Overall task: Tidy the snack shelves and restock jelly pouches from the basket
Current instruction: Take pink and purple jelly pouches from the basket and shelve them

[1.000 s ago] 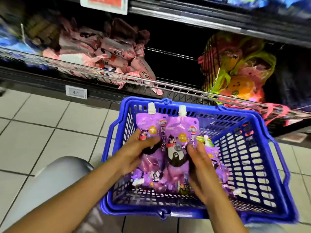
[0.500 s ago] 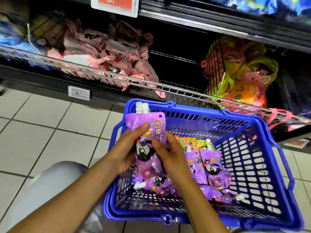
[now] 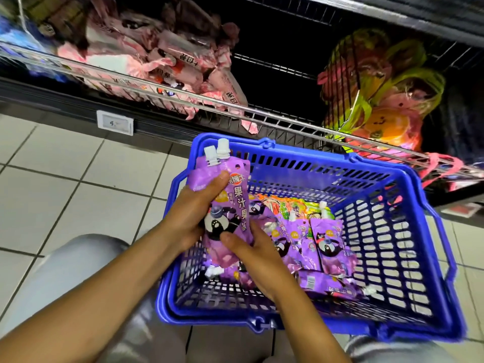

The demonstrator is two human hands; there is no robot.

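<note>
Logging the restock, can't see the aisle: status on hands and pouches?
Left hand and right hand both grip stacked purple pouches, upright over blue basket. More pouches lying in basket. Shelf gap ahead unblocked.

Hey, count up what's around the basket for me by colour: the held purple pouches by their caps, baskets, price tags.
Purple jelly pouches in the grip of the left hand and right hand, counted by white caps: 2
Blue basket: 1
White price tag on the shelf edge: 1
Total: 4
More pouches lie loose in the basket; they overlap too much to count.
</note>
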